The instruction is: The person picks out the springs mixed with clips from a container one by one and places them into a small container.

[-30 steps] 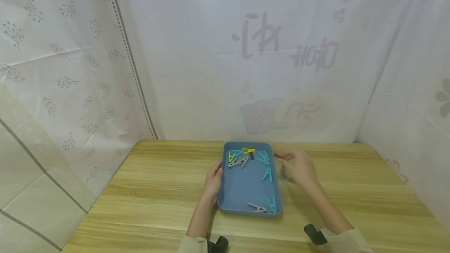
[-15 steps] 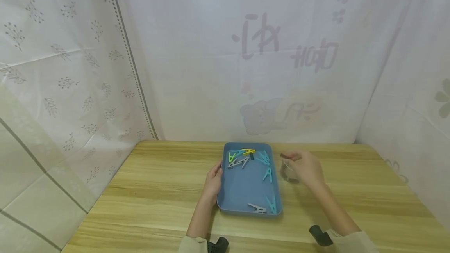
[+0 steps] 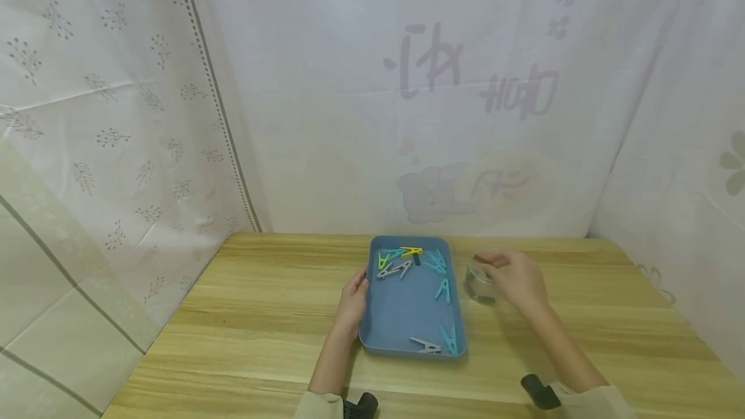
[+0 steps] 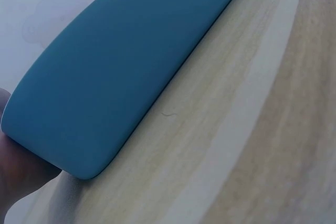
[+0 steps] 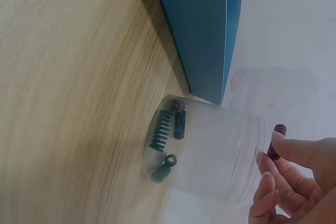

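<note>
My right hand [image 3: 517, 282] pinches a small dark red coil spring [image 5: 280, 129] between thumb and fingertips, at the mouth of a clear jar [image 5: 215, 148]. Several dark springs [image 5: 161, 131], mostly green, lie in the bottom of the jar, which stands just right of the blue tray [image 3: 407, 315]. At the tray's left side, my left hand [image 3: 352, 302] grips its wall. Inside the tray are several clothespins: turquoise ones [image 3: 443, 290], grey ones [image 3: 427, 345], a yellow one [image 3: 411, 251] and a lime green one [image 3: 383, 260]. A dark spring [image 3: 416, 259] lies near the yellow clothespin.
The wooden table [image 3: 262, 328] extends to both sides of the tray. Behind it hangs a pale printed curtain [image 3: 349, 115], and more patterned cloth [image 3: 128, 115] hangs at the left.
My right hand has moved right with the spring, from the tray's right edge to the mouth of the jar. The left hand and the tray have stayed in place.
</note>
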